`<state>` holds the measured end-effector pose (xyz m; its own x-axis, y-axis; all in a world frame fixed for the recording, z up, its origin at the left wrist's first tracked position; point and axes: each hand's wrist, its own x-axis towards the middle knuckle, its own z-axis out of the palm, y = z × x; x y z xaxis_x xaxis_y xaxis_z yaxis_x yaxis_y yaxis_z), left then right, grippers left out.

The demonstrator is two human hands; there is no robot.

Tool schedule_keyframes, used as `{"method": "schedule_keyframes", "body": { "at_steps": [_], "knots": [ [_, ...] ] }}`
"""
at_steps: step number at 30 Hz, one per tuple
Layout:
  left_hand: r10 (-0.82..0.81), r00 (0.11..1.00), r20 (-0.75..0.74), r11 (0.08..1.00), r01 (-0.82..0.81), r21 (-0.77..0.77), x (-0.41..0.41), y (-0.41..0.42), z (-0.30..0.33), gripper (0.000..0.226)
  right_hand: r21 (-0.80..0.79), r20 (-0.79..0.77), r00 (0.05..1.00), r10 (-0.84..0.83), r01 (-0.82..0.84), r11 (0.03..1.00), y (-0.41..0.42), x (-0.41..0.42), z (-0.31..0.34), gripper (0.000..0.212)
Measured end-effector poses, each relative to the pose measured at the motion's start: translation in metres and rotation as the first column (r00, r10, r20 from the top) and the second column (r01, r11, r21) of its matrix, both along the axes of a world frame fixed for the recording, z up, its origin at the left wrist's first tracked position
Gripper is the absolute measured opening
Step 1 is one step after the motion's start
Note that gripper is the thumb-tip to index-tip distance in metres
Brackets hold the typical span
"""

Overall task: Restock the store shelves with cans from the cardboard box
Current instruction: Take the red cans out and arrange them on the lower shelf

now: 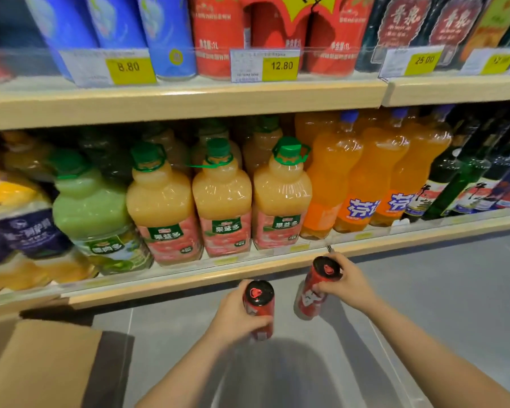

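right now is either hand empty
No, the left hand grips one red can and the right hand grips another red can.

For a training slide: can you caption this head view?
Left hand and right hand each hold a red can before the juice shelf.

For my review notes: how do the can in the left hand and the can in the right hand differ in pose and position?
The left hand's can stands nearly upright; the right hand's can leans, its top tilted right. The left hand wraps its can from the left; the right hand grips from the right. The right can sits nearer the shelf edge. Both are red with black tops.
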<state>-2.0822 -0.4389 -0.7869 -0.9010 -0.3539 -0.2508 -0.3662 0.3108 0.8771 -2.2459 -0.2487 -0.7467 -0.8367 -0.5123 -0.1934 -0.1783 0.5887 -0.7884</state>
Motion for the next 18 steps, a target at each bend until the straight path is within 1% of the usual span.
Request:
{"method": "schedule_keyframes", "body": {
  "at_steps": [2,5,8,10,12,13,15,18],
  "knots": [
    [0.04,0.998,-0.056,0.998,-0.042,-0.035,0.014,-0.018,0.035,0.06,-0.038,-0.032,0.996,0.08,-0.081,0.996,-0.018,0.009,0.039,0.057],
    [0.089,0.986,-0.141,0.99,-0.104,-0.099,0.039,-0.045,0.097,0.055,-0.105,-0.064,0.975,0.214,-0.22,0.97,-0.052,0.027,0.102,0.057],
    [0.138,0.963,-0.231,0.966,-0.182,-0.183,0.07,-0.075,0.163,0.053,-0.121,-0.135,0.94,0.313,-0.329,0.937,-0.087,0.053,0.168,0.052],
    [0.195,0.936,-0.293,0.944,-0.26,-0.201,0.092,-0.097,0.203,0.055,-0.142,-0.206,0.903,0.376,-0.408,0.902,-0.112,0.071,0.209,0.051],
    [0.243,0.906,-0.347,0.917,-0.331,-0.222,0.115,-0.122,0.239,0.069,-0.149,-0.318,0.861,0.398,-0.46,0.876,-0.137,0.089,0.247,0.052],
    [0.243,0.891,-0.383,0.9,-0.354,-0.252,0.126,-0.135,0.257,0.072,-0.164,-0.356,0.843,0.403,-0.48,0.862,-0.15,0.098,0.265,0.051],
    [0.228,0.863,-0.451,0.872,-0.388,-0.3,0.145,-0.161,0.292,0.063,-0.213,-0.395,0.822,0.41,-0.516,0.83,-0.176,0.115,0.298,0.048],
    [0.198,0.827,-0.526,0.856,-0.407,-0.319,0.168,-0.197,0.343,0.052,-0.268,-0.488,0.8,0.35,-0.519,0.812,-0.216,0.14,0.344,0.046]
  ]
}}
